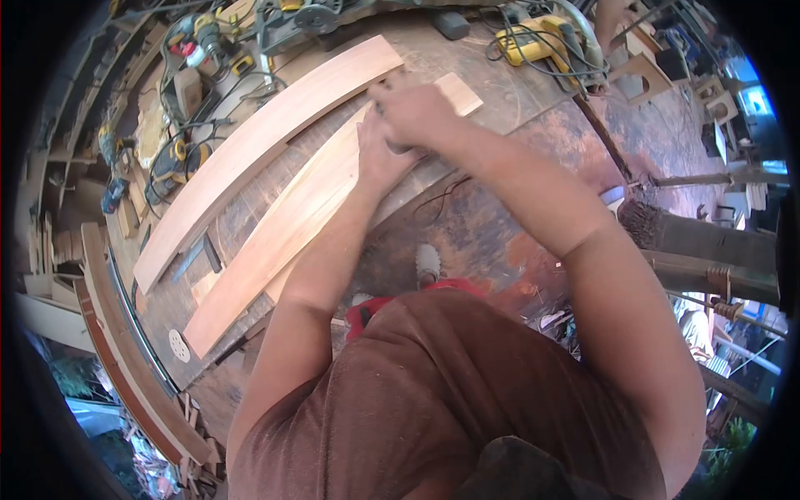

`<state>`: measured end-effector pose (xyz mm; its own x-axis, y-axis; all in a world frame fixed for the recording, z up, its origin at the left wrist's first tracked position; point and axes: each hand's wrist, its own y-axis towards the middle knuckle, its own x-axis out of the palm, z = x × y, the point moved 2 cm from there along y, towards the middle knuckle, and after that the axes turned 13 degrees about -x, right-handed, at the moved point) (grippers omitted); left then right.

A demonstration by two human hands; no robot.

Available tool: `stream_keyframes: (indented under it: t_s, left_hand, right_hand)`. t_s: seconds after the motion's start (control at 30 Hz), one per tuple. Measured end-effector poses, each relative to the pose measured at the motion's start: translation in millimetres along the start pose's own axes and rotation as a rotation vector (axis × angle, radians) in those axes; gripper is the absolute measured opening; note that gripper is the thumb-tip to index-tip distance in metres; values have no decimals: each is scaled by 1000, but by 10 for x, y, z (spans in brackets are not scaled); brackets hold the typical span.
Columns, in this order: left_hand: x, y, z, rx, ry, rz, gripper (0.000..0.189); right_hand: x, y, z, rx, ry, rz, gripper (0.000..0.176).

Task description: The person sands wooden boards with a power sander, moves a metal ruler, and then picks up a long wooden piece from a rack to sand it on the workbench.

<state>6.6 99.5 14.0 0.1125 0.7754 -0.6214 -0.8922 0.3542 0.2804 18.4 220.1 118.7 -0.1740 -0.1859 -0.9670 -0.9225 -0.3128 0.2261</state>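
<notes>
Two long pale boards lie on the workbench in the head view. The farther curved board (258,150) runs from the lower left to the top centre. The nearer board (283,225) lies beside it, closer to my body. My left hand (382,154) rests at the upper part of the nearer board, its fingers largely hidden by the other hand. My right hand (412,115) is above and against it, fingers bent toward the gap between the boards. Whether anything small is held between the hands I cannot make out.
A yellow power tool (529,43) with a dark cable sits at the bench's top right. Several drills and cables lie along the far left side. A round perforated disc (179,346) is at the near left corner. Long curved wood pieces (137,358) stand left of the bench.
</notes>
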Motion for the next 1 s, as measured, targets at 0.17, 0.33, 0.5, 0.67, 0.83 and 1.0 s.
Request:
stream_keyframes:
  t_s: [0.17,0.33,0.5,0.67,0.83,1.0]
  left_hand:
    - [-60,-12,66,-167,-155,-99,55]
    - [93,237,58,-163,-145,-148,48]
    - [806,746,-383,-53,-226,-278,52]
    - [773,908,324,-123,-212,-271,63]
    - [1104,1167,314,-160,-303,-208,77]
    - [1243,1204,277,-87,-303,-184,74]
  right_hand:
    - [70,17,-293,26,86,-6,41]
    - [-45,-4,-24,32,122,21,48]
    - [-31,-444,282,-94,263,553,44]
    - [448,-1169,318,110,501,651,38]
    - [702,-916,988,359,372,867,42]
    - [689,-574,1540,456,1088,456,66]
